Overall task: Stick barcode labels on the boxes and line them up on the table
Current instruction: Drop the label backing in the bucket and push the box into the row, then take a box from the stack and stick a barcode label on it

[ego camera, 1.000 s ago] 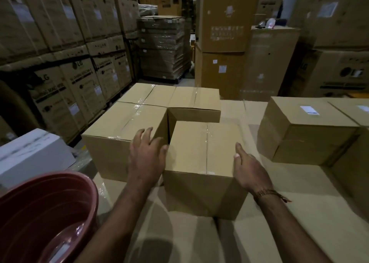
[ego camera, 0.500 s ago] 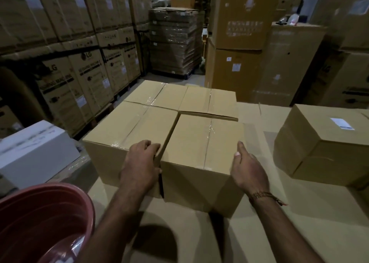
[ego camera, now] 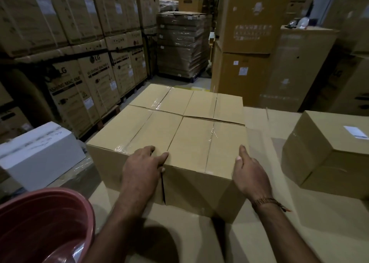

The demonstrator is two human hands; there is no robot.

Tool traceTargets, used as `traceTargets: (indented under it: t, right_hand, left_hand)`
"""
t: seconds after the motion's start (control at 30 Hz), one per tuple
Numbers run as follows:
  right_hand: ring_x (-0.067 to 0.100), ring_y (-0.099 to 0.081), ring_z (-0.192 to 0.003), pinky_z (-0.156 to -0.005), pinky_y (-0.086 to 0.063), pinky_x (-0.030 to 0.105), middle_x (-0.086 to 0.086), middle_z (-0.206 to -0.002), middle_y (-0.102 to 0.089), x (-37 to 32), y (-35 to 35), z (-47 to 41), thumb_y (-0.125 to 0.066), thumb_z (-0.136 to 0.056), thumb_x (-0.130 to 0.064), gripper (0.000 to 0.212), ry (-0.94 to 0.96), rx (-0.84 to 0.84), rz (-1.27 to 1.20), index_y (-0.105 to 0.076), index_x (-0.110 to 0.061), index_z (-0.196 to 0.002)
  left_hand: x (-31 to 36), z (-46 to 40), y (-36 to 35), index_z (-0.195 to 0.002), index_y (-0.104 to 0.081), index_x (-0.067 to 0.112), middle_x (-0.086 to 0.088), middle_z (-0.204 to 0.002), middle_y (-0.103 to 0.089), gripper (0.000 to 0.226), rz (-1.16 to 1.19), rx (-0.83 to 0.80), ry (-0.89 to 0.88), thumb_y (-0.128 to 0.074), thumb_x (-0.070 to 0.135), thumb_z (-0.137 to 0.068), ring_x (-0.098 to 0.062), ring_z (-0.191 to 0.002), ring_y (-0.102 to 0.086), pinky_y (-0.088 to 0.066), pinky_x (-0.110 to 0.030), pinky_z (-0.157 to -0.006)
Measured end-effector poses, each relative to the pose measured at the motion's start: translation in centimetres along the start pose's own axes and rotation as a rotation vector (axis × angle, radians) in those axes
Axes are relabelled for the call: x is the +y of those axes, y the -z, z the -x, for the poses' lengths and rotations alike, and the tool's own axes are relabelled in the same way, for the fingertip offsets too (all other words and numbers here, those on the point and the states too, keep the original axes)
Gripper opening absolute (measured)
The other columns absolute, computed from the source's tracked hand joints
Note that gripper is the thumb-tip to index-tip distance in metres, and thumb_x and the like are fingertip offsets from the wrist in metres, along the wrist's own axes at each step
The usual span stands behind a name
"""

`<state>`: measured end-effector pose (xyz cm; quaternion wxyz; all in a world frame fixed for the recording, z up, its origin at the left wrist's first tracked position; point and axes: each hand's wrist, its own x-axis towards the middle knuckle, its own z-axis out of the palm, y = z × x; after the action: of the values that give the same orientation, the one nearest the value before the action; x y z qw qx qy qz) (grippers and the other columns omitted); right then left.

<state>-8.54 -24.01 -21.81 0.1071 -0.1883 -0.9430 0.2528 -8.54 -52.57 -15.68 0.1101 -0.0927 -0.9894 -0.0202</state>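
Note:
Four plain taped cardboard boxes form a tight two-by-two block on the cardboard-covered table (ego camera: 279,242). The near right box (ego camera: 199,143) sits flush against the near left box (ego camera: 129,139) and the far right box (ego camera: 215,107). My left hand (ego camera: 141,169) lies over the front top edge at the seam between the two near boxes. My right hand (ego camera: 251,175) presses flat on the near right box's right side. No label shows on these four. A separate box (ego camera: 319,153) at the right carries a white barcode label (ego camera: 355,132) on top.
A red plastic tub (ego camera: 40,222) stands at the near left. A white box (ego camera: 40,155) lies left of the table. Stacked appliance cartons (ego camera: 89,79) and wrapped pallets (ego camera: 181,43) fill the floor behind.
The near right box slid forward and left between my hands until it closed the gaps with the neighbouring boxes. My left hand shifted from its left side onto the front seam.

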Motion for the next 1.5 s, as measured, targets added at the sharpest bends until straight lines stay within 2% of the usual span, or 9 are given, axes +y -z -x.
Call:
traceTargets:
  t: [0.3, 0.43, 0.57, 0.67, 0.8, 0.87, 1.07, 1.2, 1.5]
  right_hand:
    - [0.034, -0.06, -0.118, -0.099, -0.053, 0.045, 0.014, -0.139, -0.059, 0.0, 0.3, 0.0, -0.023, -0.113, -0.042, 0.056, 0.011, -0.012, -0.008, -0.02, -0.035, -0.169]
    - [0.034, -0.059, -0.12, -0.096, -0.05, 0.042, 0.014, -0.144, -0.057, -0.2, 0.3, 0.1, -0.024, -0.114, -0.042, 0.055, 0.007, 0.001, -0.024, -0.021, -0.034, -0.168]
    - [0.031, -0.06, -0.119, -0.092, -0.048, 0.04, 0.011, -0.144, -0.057, 0.4, 0.0, 0.2, -0.026, -0.113, -0.044, 0.054, 0.002, 0.005, -0.061, -0.022, -0.037, -0.167]
    - [0.031, -0.062, -0.113, -0.086, -0.046, 0.037, 0.011, -0.134, -0.064, 0.5, -0.1, 1.0, -0.032, -0.111, -0.051, 0.056, -0.005, 0.15, -0.079, -0.033, -0.03, -0.163]
    - [0.031, -0.065, -0.119, -0.095, -0.051, 0.038, 0.009, -0.141, -0.063, 0.8, 0.4, 3.1, -0.028, -0.104, -0.065, 0.069, -0.047, 0.387, -0.271, -0.049, -0.019, -0.151]
    - [0.028, -0.067, -0.113, -0.09, -0.053, 0.037, 0.007, -0.138, -0.065, 2.0, 1.0, 3.9, -0.024, -0.106, -0.065, 0.068, -0.077, 0.453, -0.312, -0.054, -0.018, -0.145]
    - [0.019, -0.06, -0.094, -0.078, -0.04, 0.029, 0.002, -0.114, -0.067, 8.3, 4.4, 5.6, -0.045, -0.11, -0.041, 0.033, -0.062, 0.462, -0.32, -0.068, -0.02, -0.12]
    - [0.024, -0.063, -0.092, -0.075, -0.04, 0.03, 0.0, -0.101, -0.067, 13.7, 8.8, 6.2, -0.056, -0.106, -0.029, 0.017, 0.016, 0.449, -0.255, -0.072, -0.022, -0.107]
    - [0.016, -0.062, -0.09, -0.076, -0.056, 0.037, -0.009, -0.102, -0.063, 27.3, 19.5, 5.6, -0.058, -0.103, -0.025, 0.013, 0.142, 0.305, -0.141, -0.07, -0.027, -0.106]
  left_hand:
    - [0.0, -0.3, -0.6, -0.161, -0.031, 0.046, -0.001, -0.162, -0.041, 0.06, -0.055, -0.01, -0.031, -0.054, 0.05, -0.106, -0.021, -0.14, -0.046, -0.041, -0.035, -0.113]
    - [0.2, -0.1, -1.2, -0.167, -0.01, 0.035, -0.001, -0.163, -0.041, 0.088, -0.055, -0.005, -0.009, -0.062, 0.054, -0.1, -0.022, -0.144, -0.043, -0.033, -0.039, -0.119]
    - [0.5, 0.1, -1.6, -0.166, -0.012, 0.034, -0.004, -0.17, -0.028, 0.082, -0.132, -0.058, -0.032, -0.058, 0.054, -0.101, -0.023, -0.154, -0.03, -0.017, -0.046, -0.128]
    - [1.0, 0.4, -1.7, -0.167, -0.005, 0.032, -0.006, -0.174, -0.017, 0.082, -0.172, -0.093, -0.022, -0.051, 0.057, -0.104, -0.025, -0.159, -0.02, -0.004, -0.055, -0.129]
    - [1.4, 0.5, -1.2, -0.167, -0.002, 0.031, -0.005, -0.175, -0.014, 0.084, -0.152, -0.131, 0.005, -0.05, 0.057, -0.103, -0.025, -0.161, -0.016, 0.007, -0.065, -0.124]
    - [1.8, 0.6, -0.6, -0.167, -0.011, 0.031, -0.002, -0.173, -0.022, 0.081, -0.049, -0.098, 0.035, -0.054, 0.055, -0.102, -0.022, -0.159, -0.024, 0.004, -0.064, -0.126]
    - [7.9, 1.8, 0.2, -0.163, -0.035, 0.031, -0.001, -0.165, -0.041, 0.07, 0.161, 0.055, 0.049, -0.061, 0.05, -0.1, -0.021, -0.15, -0.039, -0.021, -0.058, -0.125]
    - [15.9, 2.8, 0.3, -0.161, -0.041, 0.025, -0.003, -0.16, -0.047, 0.068, 0.218, 0.098, -0.005, -0.064, 0.045, -0.1, -0.024, -0.146, -0.043, -0.03, -0.051, -0.119]
    - [36.0, 3.6, 0.6, -0.161, -0.04, 0.027, -0.001, -0.159, -0.048, 0.068, 0.297, 0.146, -0.086, -0.061, 0.05, -0.1, -0.024, -0.144, -0.046, -0.038, -0.049, -0.117]
